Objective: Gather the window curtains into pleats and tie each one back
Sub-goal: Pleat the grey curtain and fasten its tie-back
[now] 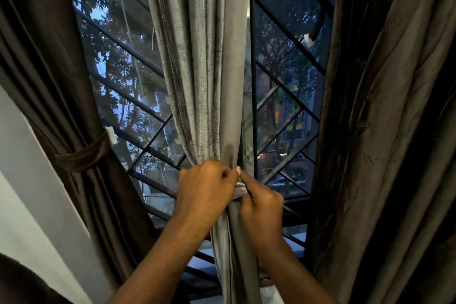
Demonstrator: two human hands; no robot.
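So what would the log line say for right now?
step: tying grey curtain | left hand: gripping gathered pleats | right hand: pulling light tie | left brown curtain: already tied | right brown curtain: loose

Curtains (202, 69): three. Hands (207, 187): two. Tieback (81, 155): one.

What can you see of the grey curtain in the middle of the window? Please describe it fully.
The grey curtain hangs in the middle of the window, in front of the black grille. Its cloth looks velvety, with a faint sheen and woven lines. It is gathered into narrow vertical pleats and pinched at the waist. The left hand and right hand grip it there, working a pale tie-back around it.
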